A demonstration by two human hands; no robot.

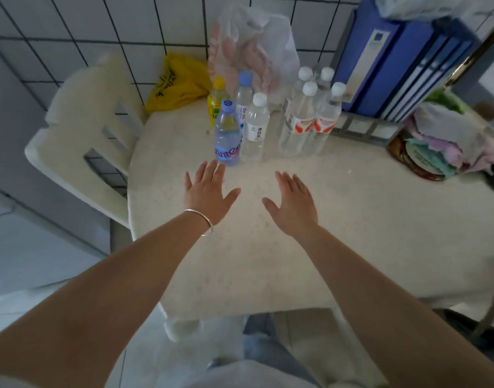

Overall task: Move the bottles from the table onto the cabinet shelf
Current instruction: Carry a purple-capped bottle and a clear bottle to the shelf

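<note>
Bottles: eight (256, 127) are stood upright at upper centre of the counter (268, 247).
Hands: left hand (208, 191) and right hand (292, 204) are held flat, fingers spread, nothing gripped.
Handling: judged filled, fairly heavy, smooth; best gripped mid-body.

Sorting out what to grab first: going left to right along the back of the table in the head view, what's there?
Yellow bag → yellow-capped bottle → white-capped labelled bottle → four clear white-capped bottles → blue binders.

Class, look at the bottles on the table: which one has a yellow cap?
The yellow-capped bottle, standing at the back left of the group beside the yellow bag. All the other bottles have white or bluish caps.
</note>
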